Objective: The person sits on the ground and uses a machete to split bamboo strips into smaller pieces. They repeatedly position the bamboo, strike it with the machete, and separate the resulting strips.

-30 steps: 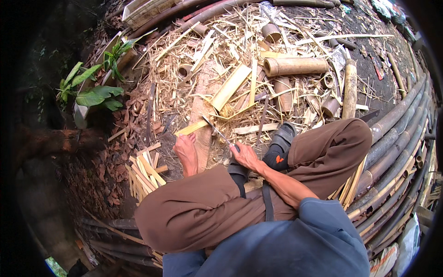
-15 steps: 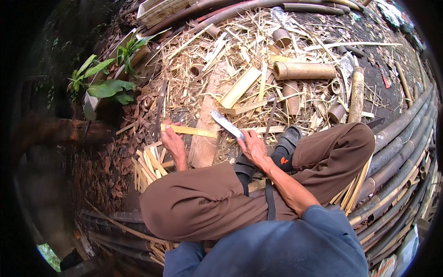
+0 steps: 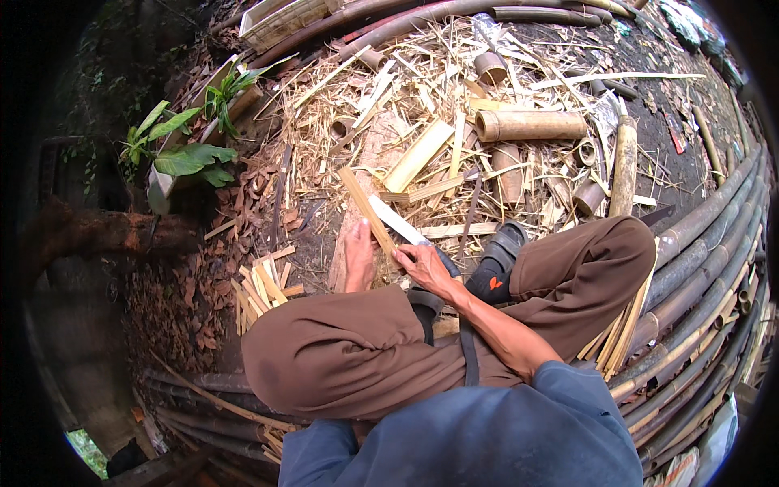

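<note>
Worn are a blue shirt, brown trousers and dark sandals.

No word or number can be read. A small orange emblem stands on the black sock by the right knee, and reddish print on the pale sack at the lower right edge is too blurred to make out.
</note>
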Available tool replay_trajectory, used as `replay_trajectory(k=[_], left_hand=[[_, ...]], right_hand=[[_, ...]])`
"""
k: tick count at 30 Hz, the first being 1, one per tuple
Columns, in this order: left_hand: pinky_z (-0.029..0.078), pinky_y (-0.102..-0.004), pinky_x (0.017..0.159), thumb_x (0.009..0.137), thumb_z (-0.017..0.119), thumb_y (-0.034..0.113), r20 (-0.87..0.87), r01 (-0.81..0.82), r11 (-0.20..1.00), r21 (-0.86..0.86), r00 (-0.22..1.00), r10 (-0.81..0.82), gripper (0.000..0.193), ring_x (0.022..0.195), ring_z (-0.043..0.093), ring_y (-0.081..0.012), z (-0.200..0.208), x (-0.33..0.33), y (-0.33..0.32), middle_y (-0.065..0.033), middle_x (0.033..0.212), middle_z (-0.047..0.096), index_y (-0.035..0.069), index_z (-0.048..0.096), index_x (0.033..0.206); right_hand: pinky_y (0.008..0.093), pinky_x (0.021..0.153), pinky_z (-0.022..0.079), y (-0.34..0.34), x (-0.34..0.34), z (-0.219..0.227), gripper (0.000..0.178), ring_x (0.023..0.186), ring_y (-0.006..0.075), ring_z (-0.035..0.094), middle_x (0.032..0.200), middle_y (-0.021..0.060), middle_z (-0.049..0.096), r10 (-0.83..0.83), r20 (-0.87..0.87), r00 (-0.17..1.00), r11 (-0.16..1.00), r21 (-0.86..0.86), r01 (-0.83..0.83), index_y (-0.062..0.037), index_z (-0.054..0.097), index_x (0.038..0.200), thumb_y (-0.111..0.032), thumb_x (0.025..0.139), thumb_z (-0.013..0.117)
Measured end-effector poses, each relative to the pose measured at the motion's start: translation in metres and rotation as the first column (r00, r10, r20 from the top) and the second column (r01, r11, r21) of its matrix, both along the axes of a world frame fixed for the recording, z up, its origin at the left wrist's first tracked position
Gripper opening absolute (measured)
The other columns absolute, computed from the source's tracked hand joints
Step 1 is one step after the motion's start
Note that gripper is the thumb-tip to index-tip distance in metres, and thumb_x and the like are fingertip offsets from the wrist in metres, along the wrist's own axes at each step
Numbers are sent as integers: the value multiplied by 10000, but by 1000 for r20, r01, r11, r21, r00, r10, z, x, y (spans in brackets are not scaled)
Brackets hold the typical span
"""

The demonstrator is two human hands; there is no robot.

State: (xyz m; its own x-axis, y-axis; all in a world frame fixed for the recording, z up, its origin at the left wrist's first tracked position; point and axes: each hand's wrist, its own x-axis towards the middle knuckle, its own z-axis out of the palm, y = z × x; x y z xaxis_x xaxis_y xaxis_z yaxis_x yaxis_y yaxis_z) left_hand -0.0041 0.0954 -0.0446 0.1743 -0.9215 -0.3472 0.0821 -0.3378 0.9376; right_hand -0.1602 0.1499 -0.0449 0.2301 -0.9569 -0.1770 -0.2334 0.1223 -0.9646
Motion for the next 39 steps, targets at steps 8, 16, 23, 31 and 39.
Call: replay_trajectory(k=[8,16,23,31,39], left_hand=[[440,-395,702,985,465,206,479,45,994,105,873,-90,250,748,535,-267,-26,-13,6,-131,795,541,-26,558,991],[439,-402,724,977,473,203,517,87,996,32,851,-91,245,777,538,-281,-21,-15,-6,-145,828,545,-25,558,1000],[437,-408,743,970,480,200,463,-39,992,-121,881,92,241,804,540,-294,5,35,11,-158,858,549,-24,558,1008],[436,-415,765,963,488,197,548,-289,942,-172,767,335,238,833,542,-308,-9,128,69,-173,891,554,-24,558,1016],[434,-422,787,955,496,194,822,-390,906,-165,453,344,236,863,545,-322,-60,195,113,-187,925,558,-23,558,1025]], right_hand=[[469,600,411,8,10,-1,344,647,420,542,668,237,544,85,-61,994,974,-207,-96,18,548,785,-274,954,481],[317,463,371,3,1,2,444,490,120,435,548,31,449,100,245,964,989,82,-124,-9,500,689,-352,970,514],[227,436,456,-71,-98,17,313,475,67,501,563,-9,500,-514,598,615,851,267,452,-48,576,1115,-330,995,513],[457,662,524,-134,-72,-111,462,635,304,611,850,138,680,-398,-268,877,865,-429,262,-50,569,1269,-398,989,450],[390,439,337,-153,-72,28,396,439,190,403,508,144,476,-335,-110,936,865,-429,259,33,560,719,-254,980,482]])
